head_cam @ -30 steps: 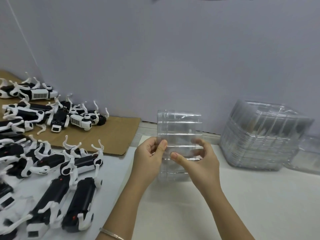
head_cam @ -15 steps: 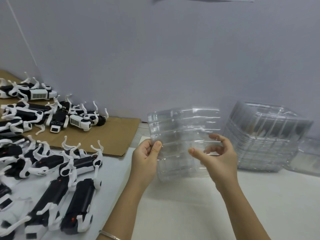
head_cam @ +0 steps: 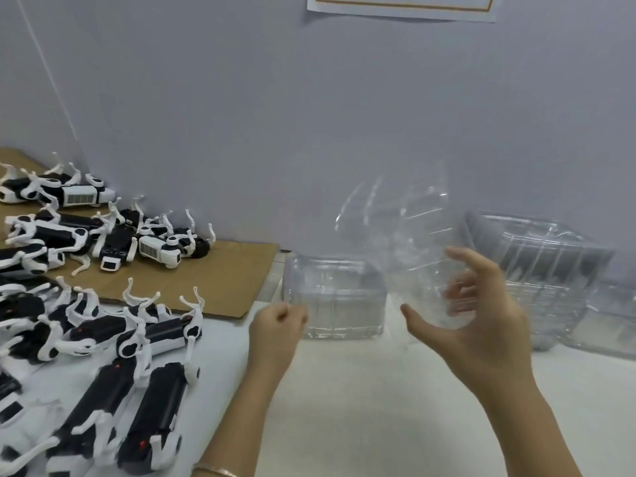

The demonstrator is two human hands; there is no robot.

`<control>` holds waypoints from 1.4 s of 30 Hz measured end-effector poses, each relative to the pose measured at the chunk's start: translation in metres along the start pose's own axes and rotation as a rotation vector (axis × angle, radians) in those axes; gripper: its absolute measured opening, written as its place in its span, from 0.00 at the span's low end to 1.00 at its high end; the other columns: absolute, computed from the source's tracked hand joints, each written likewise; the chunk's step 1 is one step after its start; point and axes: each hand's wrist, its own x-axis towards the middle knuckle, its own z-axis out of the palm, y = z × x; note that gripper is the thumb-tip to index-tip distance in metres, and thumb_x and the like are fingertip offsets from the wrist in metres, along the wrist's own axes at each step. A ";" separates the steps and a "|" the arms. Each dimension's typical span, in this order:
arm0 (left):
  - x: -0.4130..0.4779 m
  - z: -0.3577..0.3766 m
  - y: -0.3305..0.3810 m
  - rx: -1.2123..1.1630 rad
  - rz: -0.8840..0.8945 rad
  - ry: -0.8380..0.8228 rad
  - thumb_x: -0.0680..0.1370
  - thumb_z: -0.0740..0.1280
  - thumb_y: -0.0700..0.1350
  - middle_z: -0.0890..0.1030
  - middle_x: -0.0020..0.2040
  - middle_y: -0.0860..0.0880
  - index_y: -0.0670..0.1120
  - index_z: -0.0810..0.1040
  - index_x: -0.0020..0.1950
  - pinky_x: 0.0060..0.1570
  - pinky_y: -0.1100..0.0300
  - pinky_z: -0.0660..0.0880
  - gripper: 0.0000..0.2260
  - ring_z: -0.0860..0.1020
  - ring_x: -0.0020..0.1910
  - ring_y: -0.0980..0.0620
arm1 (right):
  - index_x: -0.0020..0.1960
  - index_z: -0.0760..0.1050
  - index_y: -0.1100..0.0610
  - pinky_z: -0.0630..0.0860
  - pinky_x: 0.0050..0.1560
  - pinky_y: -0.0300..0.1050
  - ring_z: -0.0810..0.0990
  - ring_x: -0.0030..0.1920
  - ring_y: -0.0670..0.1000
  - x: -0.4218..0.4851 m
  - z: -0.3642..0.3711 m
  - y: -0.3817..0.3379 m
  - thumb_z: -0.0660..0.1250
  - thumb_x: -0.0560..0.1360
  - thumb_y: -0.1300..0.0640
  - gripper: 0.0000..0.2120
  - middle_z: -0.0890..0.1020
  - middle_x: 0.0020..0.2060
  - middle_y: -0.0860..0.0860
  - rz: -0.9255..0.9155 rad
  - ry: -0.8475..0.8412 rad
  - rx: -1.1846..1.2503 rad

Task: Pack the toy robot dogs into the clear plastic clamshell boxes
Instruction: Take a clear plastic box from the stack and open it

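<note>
— Clear plastic clamshell box point(head_cam: 335, 297): where is it?
— On the white table point(head_cam: 378, 407), open. One half sits flat; the other half is lifted to the right and blurred.
— And the hands?
— The left hand point(head_cam: 277, 327) is curled into a fist against the box's near left corner. Whether it pinches the rim, I cannot tell. The right hand point(head_cam: 481, 321) holds the raised half, with its fingers spread and curved behind it and its thumb in front.
— The toys?
— Black-and-white toy robot dogs point(head_cam: 161, 335) lie at the left, some on a brown cardboard sheet point(head_cam: 234, 270). A stack of clear clamshell boxes point(head_cam: 550, 266) stands to the right.
</note>
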 end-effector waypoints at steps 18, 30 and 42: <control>-0.031 -0.072 -0.013 -0.209 -0.490 -0.244 0.78 0.59 0.36 0.79 0.33 0.34 0.37 0.79 0.28 0.28 0.55 0.78 0.19 0.79 0.25 0.43 | 0.69 0.68 0.40 0.72 0.48 0.38 0.75 0.36 0.43 0.054 0.025 0.025 0.64 0.78 0.46 0.19 0.76 0.36 0.40 0.084 0.039 0.233; -0.046 -0.071 -0.019 0.005 0.201 -0.522 0.60 0.74 0.64 0.73 0.67 0.66 0.63 0.80 0.58 0.63 0.63 0.67 0.26 0.70 0.66 0.68 | 0.78 0.49 0.37 0.53 0.70 0.54 0.67 0.69 0.50 0.029 0.128 0.043 0.51 0.84 0.49 0.25 0.69 0.70 0.49 -0.209 -0.833 -0.628; -0.067 -0.011 -0.030 0.259 0.097 -0.107 0.49 0.72 0.76 0.52 0.68 0.75 0.74 0.65 0.54 0.54 0.75 0.60 0.35 0.58 0.59 0.81 | 0.73 0.55 0.33 0.54 0.73 0.49 0.51 0.78 0.49 0.037 0.061 0.048 0.67 0.78 0.55 0.32 0.48 0.79 0.46 0.150 -0.708 0.036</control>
